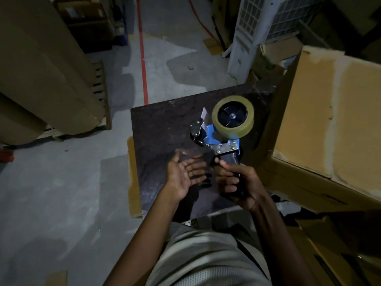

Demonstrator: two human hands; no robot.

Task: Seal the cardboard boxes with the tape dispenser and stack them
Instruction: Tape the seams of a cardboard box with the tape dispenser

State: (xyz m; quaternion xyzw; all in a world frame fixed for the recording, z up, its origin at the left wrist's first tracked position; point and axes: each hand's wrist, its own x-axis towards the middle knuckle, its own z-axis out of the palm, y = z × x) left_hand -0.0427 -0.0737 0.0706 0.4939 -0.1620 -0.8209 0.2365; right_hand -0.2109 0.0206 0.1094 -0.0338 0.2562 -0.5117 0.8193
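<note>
A blue tape dispenser (221,131) with a roll of clear tape (233,117) is held above a dark square board (160,124). My right hand (239,182) grips its black handle, fingers curled round it. My left hand (185,176) is just left of the handle, palm up, fingers straight, holding nothing. A large cardboard box (334,124) stands at the right, its top flaps shut, with pale torn strips along the seam.
Tall cardboard cartons (47,69) on a wooden pallet fill the left side. A red line (143,65) runs along the grey concrete floor. A white grilled appliance (247,32) stands at the back right. More flattened cardboard (338,254) lies at the lower right.
</note>
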